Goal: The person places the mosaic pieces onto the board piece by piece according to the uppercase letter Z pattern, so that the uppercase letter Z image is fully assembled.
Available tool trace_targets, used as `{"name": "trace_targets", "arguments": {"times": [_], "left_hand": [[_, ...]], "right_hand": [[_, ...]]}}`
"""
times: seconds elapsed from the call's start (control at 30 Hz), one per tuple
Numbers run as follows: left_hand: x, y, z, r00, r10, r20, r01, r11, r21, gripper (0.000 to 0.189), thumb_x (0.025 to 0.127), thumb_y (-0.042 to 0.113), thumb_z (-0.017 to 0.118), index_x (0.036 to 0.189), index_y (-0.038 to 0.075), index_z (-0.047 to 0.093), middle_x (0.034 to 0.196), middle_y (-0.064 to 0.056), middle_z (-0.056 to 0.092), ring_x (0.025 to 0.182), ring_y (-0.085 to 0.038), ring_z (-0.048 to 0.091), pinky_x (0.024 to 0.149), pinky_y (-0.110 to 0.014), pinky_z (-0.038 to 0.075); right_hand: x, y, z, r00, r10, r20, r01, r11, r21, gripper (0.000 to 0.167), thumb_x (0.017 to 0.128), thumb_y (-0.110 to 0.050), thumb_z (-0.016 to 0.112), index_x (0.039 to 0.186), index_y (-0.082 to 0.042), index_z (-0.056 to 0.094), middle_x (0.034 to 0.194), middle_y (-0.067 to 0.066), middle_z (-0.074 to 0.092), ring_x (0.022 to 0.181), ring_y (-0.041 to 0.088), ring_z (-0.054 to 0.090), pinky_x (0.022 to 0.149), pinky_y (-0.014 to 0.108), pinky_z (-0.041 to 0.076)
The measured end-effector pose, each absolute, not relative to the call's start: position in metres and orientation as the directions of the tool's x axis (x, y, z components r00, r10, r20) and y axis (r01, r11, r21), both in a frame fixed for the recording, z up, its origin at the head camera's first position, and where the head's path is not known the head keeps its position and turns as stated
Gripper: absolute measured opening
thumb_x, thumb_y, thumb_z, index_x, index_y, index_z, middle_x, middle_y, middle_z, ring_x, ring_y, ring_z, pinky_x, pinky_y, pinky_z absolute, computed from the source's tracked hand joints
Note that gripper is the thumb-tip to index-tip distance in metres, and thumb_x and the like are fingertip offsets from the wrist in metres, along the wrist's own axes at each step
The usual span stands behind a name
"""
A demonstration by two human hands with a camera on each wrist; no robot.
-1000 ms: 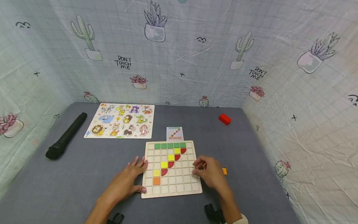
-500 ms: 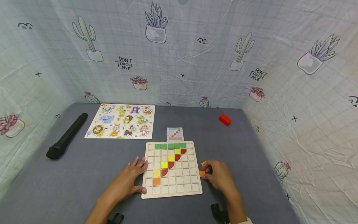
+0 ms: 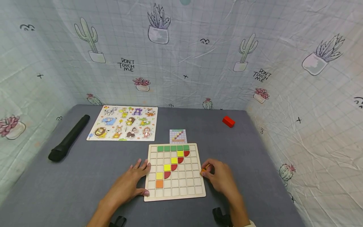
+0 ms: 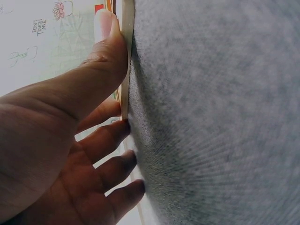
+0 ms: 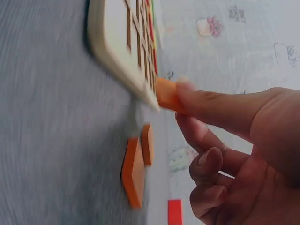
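A pale wooden grid board (image 3: 182,191) lies flat on the table. Its cells hold green squares (image 3: 173,148), yellow squares (image 3: 167,167), red quarter-circles (image 3: 174,167) and one orange square (image 3: 159,183). Along the board's left edge my left hand (image 3: 127,181) rests with spread fingers, and its thumb (image 4: 104,26) lies on top. My right hand (image 3: 222,176) is beside the right edge, pinching an orange tile (image 5: 168,93) between thumb and index finger. Below that hand, two more orange tiles on the table show in the right wrist view, the larger tile (image 5: 133,173) and the smaller tile (image 5: 147,144).
A small pattern card (image 3: 178,136) lies just behind the board. An animal puzzle sheet (image 3: 122,123) and a black microphone (image 3: 69,138) are on the far left of the grey table (image 3: 244,195). A red block (image 3: 228,121) sits at the back right.
From over the board's right edge, my right hand moved right to the orange tiles, then slightly back toward the board with one pinched. My left hand stays in place.
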State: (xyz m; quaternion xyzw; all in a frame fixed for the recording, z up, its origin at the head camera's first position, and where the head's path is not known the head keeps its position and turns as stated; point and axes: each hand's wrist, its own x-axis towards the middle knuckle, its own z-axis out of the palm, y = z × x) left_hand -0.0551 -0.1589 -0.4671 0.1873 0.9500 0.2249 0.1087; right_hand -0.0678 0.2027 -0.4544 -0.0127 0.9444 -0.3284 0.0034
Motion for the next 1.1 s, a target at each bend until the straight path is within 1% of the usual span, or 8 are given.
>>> {"name": "trace_targets", "arguments": {"times": [0.1,0.17,0.33,0.57,0.73,0.83,1.0,1.1], "left_hand": [[-0.055,-0.159,-0.467,-0.907,0.405,-0.117,0.311,0.829,0.464,0.108,0.069,0.04,0.094,0.16,0.005,0.047,0.17,-0.018,0.038,0.161,-0.045,0.027,0.126,-0.067,0.031],[-0.056,-0.158,-0.467,-0.907,0.404,-0.116,0.31,0.83,0.463,0.108,0.069,0.04,0.094,0.16,0.005,0.047,0.17,-0.018,0.038,0.161,-0.045,0.027,0.127,-0.067,0.031],[-0.056,-0.157,-0.468,-0.908,0.402,-0.117,0.307,0.829,0.468,0.107,0.07,0.04,0.094,0.16,0.005,0.048,0.17,-0.018,0.038,0.161,-0.045,0.027,0.127,-0.067,0.03],[-0.056,-0.158,-0.468,-0.907,0.403,-0.124,0.302,0.826,0.476,0.108,0.069,0.042,0.094,0.159,0.004,0.048,0.169,-0.019,0.039,0.161,-0.046,0.027,0.126,-0.069,0.03],[-0.056,-0.159,-0.467,-0.905,0.41,-0.116,0.312,0.824,0.474,0.108,0.069,0.042,0.093,0.159,0.004,0.048,0.169,-0.02,0.038,0.161,-0.047,0.027,0.126,-0.069,0.03],[-0.056,-0.159,-0.468,-0.905,0.409,-0.117,0.312,0.825,0.471,0.107,0.07,0.041,0.093,0.159,0.004,0.048,0.169,-0.019,0.038,0.161,-0.046,0.027,0.126,-0.069,0.031],[-0.056,-0.159,-0.467,-0.902,0.416,-0.114,0.318,0.821,0.474,0.106,0.07,0.041,0.093,0.159,0.004,0.048,0.169,-0.019,0.038,0.161,-0.046,0.027,0.126,-0.068,0.031],[-0.056,-0.16,-0.467,-0.902,0.419,-0.101,0.326,0.816,0.477,0.106,0.07,0.041,0.093,0.159,0.004,0.049,0.169,-0.02,0.039,0.16,-0.047,0.028,0.125,-0.069,0.032]], "right_hand": [[-0.066,0.194,-0.454,-0.999,-0.049,0.016,-0.048,0.755,-0.654,0.018,0.086,-0.016,0.089,0.091,-0.026,0.075,0.073,-0.012,0.06,0.073,0.007,0.057,0.067,0.024,0.043],[-0.066,0.188,-0.454,-0.998,-0.063,0.017,-0.059,0.742,-0.668,0.017,0.087,-0.016,0.089,0.091,-0.025,0.074,0.072,-0.012,0.06,0.07,0.007,0.056,0.065,0.023,0.044],[-0.063,0.172,-0.454,-0.995,-0.098,-0.015,-0.061,0.726,-0.685,0.019,0.087,-0.019,0.09,0.09,-0.024,0.072,0.073,-0.012,0.063,0.063,0.011,0.05,0.056,0.023,0.04],[-0.062,0.146,-0.454,-0.984,-0.174,-0.041,-0.093,0.696,-0.712,0.025,0.082,-0.024,0.093,0.085,-0.022,0.068,0.071,-0.013,0.067,0.06,0.009,0.052,0.053,0.022,0.039],[-0.063,0.126,-0.456,-0.972,-0.231,-0.051,-0.122,0.674,-0.729,0.025,0.082,-0.025,0.093,0.082,-0.022,0.068,0.07,-0.012,0.064,0.062,0.006,0.055,0.055,0.022,0.043],[-0.064,0.116,-0.458,-0.968,-0.244,-0.052,-0.133,0.68,-0.721,0.026,0.081,-0.024,0.094,0.081,-0.022,0.068,0.068,-0.012,0.063,0.063,0.005,0.057,0.057,0.022,0.045],[-0.064,0.103,-0.461,-0.969,-0.241,-0.061,-0.139,0.73,-0.669,0.029,0.081,-0.024,0.094,0.076,-0.024,0.066,0.063,-0.012,0.058,0.059,0.004,0.052,0.055,0.024,0.04],[-0.065,0.097,-0.463,-0.966,-0.252,-0.054,-0.158,0.743,-0.65,0.029,0.081,-0.022,0.094,0.076,-0.024,0.065,0.063,-0.013,0.056,0.059,0.003,0.05,0.054,0.024,0.038]]}}
